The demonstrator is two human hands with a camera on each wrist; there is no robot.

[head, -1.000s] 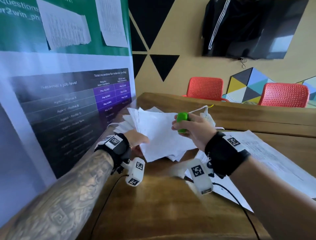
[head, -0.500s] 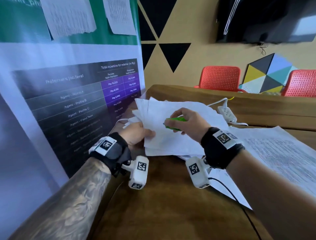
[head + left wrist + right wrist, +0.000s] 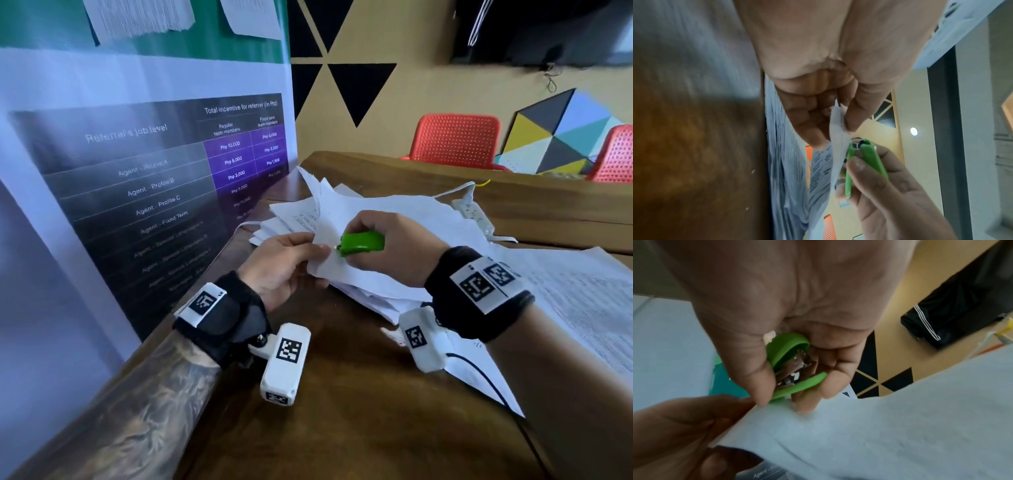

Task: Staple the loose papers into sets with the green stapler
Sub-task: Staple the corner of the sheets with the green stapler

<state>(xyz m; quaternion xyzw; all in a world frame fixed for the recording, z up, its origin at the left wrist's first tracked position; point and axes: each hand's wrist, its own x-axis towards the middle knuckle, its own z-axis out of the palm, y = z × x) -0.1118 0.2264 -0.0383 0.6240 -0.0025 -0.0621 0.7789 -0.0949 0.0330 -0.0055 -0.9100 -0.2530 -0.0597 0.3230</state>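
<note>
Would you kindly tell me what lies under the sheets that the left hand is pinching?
More loose papers are piled beneath the pinched sheets, on the wooden table. Anything under that pile is covered.

This looks like an office, maybe a meeting room. A big poster [image 3: 144,178] stands at the left with a chart of job levels and money amounts, and printed sheets [image 3: 140,17] are stuck on its green top part. A long brown wooden tabletop [image 3: 359,411] has a messy pile of printed papers [image 3: 376,219] on it and a white power strip [image 3: 472,214] with its cord. Two red plastic chairs [image 3: 455,140] wait on the far side. The wall [image 3: 411,51] is tan with black triangles painted on it, and a panel of colored triangles [image 3: 561,137] leans near the chairs. A dark screen [image 3: 565,41] hangs high up, with a black jacket [image 3: 486,24] with white stripes over it.
</note>
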